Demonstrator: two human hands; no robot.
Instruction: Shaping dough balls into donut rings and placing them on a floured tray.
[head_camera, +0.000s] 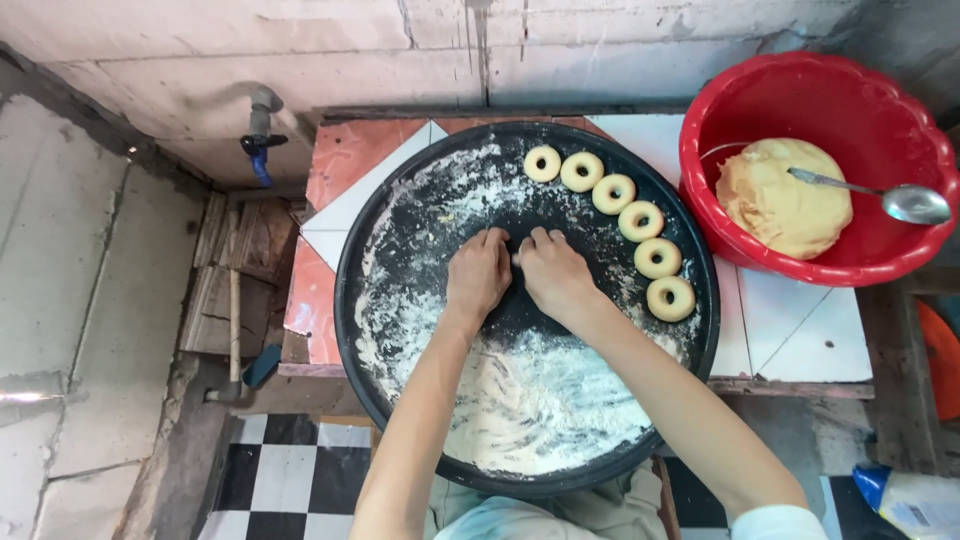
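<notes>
Both hands meet at the middle of the round black floured tray (400, 190): the left hand (478, 275) and the right hand (552, 272) are curled knuckles-up with fingertips pressed together over something small that they hide, so whether either grip pinches a piece of dough cannot be told. Six dough rings (641, 221) lie in a curved row along the tray's right rim, and a mound of dough (775, 205) sits in the red basin (720, 110) with a metal spoon (905, 202) resting on it. Such raw dough is probably soft, light and easily dented, so a ring is best lifted from underneath with floured fingertips.
</notes>
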